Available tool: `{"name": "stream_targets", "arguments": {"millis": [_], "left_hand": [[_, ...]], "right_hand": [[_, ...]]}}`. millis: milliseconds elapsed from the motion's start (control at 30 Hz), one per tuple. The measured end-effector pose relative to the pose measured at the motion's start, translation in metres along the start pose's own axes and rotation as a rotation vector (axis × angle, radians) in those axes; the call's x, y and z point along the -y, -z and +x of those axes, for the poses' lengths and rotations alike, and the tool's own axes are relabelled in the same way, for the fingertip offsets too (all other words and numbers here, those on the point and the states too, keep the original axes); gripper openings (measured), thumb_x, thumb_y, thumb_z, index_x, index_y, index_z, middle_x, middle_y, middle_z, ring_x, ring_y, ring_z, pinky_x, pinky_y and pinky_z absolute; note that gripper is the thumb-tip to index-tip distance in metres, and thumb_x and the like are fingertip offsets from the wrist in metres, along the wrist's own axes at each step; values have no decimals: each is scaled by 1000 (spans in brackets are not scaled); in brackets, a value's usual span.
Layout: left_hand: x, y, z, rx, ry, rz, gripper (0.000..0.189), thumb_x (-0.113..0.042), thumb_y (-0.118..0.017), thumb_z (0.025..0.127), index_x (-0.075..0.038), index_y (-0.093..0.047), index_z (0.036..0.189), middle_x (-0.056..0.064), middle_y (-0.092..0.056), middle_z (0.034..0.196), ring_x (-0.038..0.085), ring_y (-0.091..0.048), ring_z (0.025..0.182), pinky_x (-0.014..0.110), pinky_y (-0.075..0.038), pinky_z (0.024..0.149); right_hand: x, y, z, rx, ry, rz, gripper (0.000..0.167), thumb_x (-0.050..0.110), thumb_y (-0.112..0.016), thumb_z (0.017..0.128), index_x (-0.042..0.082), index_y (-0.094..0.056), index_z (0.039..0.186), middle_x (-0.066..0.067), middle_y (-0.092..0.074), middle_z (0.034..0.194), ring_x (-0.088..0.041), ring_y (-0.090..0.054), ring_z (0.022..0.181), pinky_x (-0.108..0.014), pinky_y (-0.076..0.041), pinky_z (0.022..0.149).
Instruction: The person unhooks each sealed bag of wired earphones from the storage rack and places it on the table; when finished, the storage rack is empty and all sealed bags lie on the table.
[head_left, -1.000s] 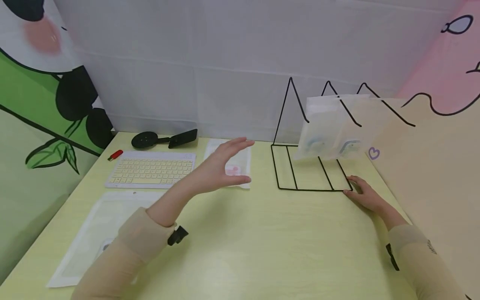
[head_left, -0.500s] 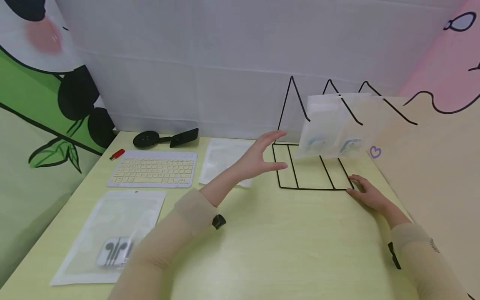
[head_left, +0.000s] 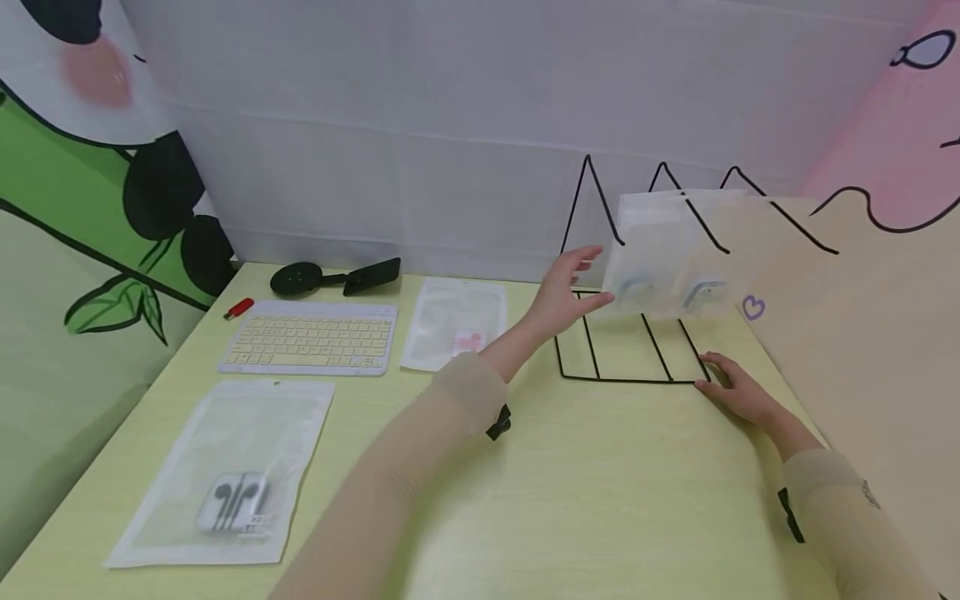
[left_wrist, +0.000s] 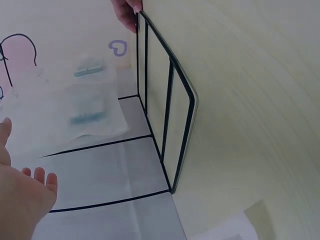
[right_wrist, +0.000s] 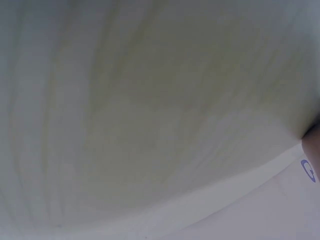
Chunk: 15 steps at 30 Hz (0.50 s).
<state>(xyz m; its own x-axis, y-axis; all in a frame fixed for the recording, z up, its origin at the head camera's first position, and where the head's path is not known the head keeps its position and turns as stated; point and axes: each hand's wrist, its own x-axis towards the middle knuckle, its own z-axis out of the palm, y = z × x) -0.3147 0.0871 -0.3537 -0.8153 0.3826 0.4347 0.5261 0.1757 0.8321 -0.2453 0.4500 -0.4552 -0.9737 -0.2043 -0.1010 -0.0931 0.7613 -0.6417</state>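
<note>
Here, the bags [head_left: 663, 250] hang upright just right of the nearer left hand [head_left: 564, 293], its fingers apart; the right hand [head_left: 735, 392] grips the rack [head_left: 656, 345].

The left hand [head_left: 564, 293] has moved rightward — now beside hanging bags [head_left: 651, 250].

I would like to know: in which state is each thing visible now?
Wire rack: standing upright.
Hanging bags: on the rack, contents unclear.
Left hand: not closed, beside the hanging bags.
Right hand: holding the rack's corner.
Large bag: lying flat, earphones inside.
Small bag: lying flat, pink item inside.
Keyboard: lying flat, keys up.
Red stick: lying flat.
Black stand: opened out.
</note>
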Motion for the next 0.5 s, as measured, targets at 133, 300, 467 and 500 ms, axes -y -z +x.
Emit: {"name": "stream_targets", "arguments": {"millis": [133,300,467,500], "left_hand": [[6,-9,10,-24,34,-28,66,-19,-73,83,-9,-41,140,7,-47,137,18,-48,119,32,-42,100],[9,-16,18,-30,83,-19,57,-18,-71,85,-10,-45,135,6,-52,126,17,-52,112,27,-44,96],[9,-19,23,-67,118,-78,47,-18,-70,86,-12,-48,127,3,-57,113,14,-56,104,19,-46,87],[8,-20,24,-74,118,-86,44,-17,-70,86,-12,-49,124,3,-58,111,14,-57,102,18,-46,85]], "right_hand": [[1,0,-1,1,-3,-2,70,32,-54,96,-5,-20,146,-33,-5,151,-54,0,137,-69,-5,106],[3,-1,-1,5,-9,-3,71,32,-54,96,-4,-20,146,-32,-4,152,-54,0,137,-69,-5,106],[1,0,-1,2,-8,-6,71,33,-53,96,-4,-20,147,-32,-4,152,-54,-1,137,-69,-5,106],[1,0,-1,1,-7,-7,71,33,-53,96,-4,-20,146,-32,-4,152,-54,-1,137,-69,-5,106]]}}
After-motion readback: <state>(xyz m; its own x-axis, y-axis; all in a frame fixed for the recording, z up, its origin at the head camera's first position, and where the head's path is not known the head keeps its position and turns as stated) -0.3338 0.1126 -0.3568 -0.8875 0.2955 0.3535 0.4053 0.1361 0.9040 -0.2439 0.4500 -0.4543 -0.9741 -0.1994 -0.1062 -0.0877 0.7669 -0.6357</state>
